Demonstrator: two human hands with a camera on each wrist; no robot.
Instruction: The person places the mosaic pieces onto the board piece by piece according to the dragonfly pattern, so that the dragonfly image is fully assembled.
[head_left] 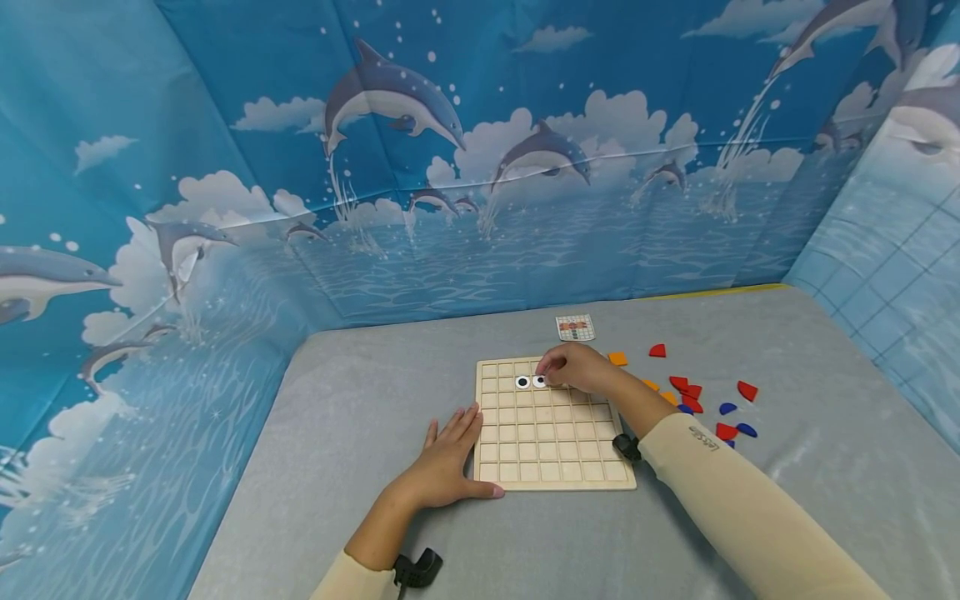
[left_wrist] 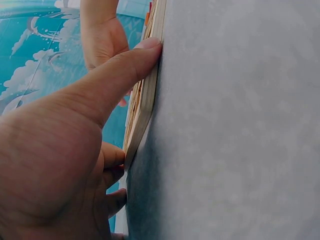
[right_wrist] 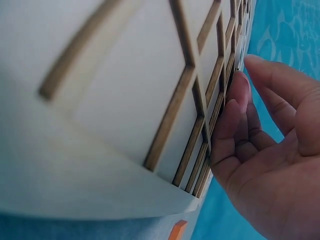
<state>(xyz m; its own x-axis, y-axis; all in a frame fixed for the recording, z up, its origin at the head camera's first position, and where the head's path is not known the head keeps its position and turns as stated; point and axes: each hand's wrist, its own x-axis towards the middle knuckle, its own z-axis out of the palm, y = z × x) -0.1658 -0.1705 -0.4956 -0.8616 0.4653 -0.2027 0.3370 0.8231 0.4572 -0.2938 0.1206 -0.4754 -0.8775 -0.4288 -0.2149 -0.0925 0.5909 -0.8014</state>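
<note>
A square wooden grid board (head_left: 547, 450) lies on the grey surface. Two white tiles with black eye dots sit side by side in an upper row: the left eye tile (head_left: 522, 382) is uncovered, while my right hand (head_left: 581, 368) pinches the right eye tile (head_left: 539, 382) by its edge. In the right wrist view my thumb and fingers (right_wrist: 240, 92) meet near the far part of the grid, mostly hiding the tile. My left hand (head_left: 448, 462) rests at the board's lower left corner, fingers straight along the left side, thumb (left_wrist: 142, 52) against the front edge.
A small printed pattern card (head_left: 575, 327) lies beyond the board. Right of it are an orange square (head_left: 617, 359), several red quarter-round pieces (head_left: 657, 351) and blue half-rounds (head_left: 746, 430), some partly behind my right arm. A dolphin-print curtain (head_left: 480, 267) borders the surface.
</note>
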